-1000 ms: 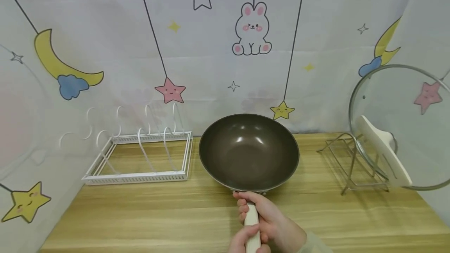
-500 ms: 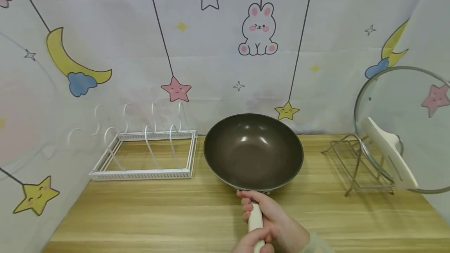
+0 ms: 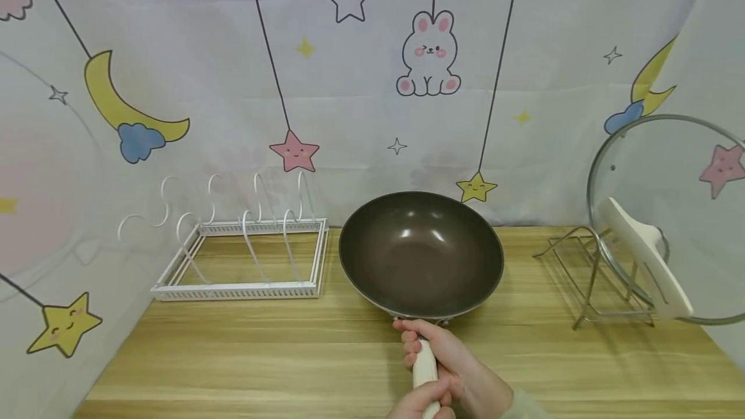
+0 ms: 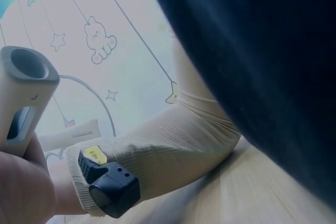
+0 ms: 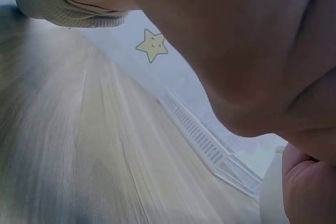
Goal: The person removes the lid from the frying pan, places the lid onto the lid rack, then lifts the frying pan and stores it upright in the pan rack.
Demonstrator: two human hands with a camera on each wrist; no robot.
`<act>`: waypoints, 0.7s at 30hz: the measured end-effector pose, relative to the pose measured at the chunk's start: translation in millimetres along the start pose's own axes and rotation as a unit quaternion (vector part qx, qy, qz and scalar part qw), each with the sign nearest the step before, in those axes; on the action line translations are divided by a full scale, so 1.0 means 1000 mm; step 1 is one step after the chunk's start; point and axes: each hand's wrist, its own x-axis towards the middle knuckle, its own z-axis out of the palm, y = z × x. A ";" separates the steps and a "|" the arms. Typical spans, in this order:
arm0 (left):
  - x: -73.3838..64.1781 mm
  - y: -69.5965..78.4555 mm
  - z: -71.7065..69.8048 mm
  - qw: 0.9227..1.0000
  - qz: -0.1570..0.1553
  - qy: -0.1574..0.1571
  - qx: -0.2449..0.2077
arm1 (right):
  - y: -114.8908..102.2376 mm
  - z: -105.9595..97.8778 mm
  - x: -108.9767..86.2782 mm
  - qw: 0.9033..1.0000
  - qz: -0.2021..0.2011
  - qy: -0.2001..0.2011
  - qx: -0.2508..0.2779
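Observation:
A dark brown wok [image 3: 420, 264] with its inside facing me is at the middle of the head view. I cannot tell whether its base touches the table. My right hand [image 3: 454, 364] grips its cream handle [image 3: 425, 365] close to the pan. Further back on the handle, my left hand [image 3: 420, 401] holds it with the thumb on top; the frame's bottom edge cuts this hand off. The hollow handle end [image 4: 30, 69] sticks up past the left hand in the left wrist view. In the right wrist view, the right hand [image 5: 236, 51] hides most of the handle.
Left of the wok stands a white rack [image 3: 233, 290] with curved wire dividers. At the right a wire stand [image 3: 588, 290] holds a glass lid [image 3: 669, 173] and a cream spatula-like piece [image 3: 646, 257]. The wooden tabletop [image 3: 262, 354] meets a printed cloth [image 3: 349, 83] behind.
The head view has shifted slightly, so everything appears further right. Both hands keep their grip on the handle, and the wok stays in place relative to the rack.

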 end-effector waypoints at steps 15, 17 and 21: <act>0.002 -0.004 -0.002 1.000 0.014 -0.003 -0.007 | -0.001 0.003 -0.001 1.000 0.005 0.001 -0.015; 0.003 -0.003 -0.003 0.999 0.016 -0.034 -0.012 | -0.003 0.005 -0.001 1.000 0.003 0.003 -0.022; 0.004 -0.001 -0.005 0.998 0.013 -0.060 -0.008 | -0.005 0.007 -0.002 1.000 -0.002 0.006 -0.028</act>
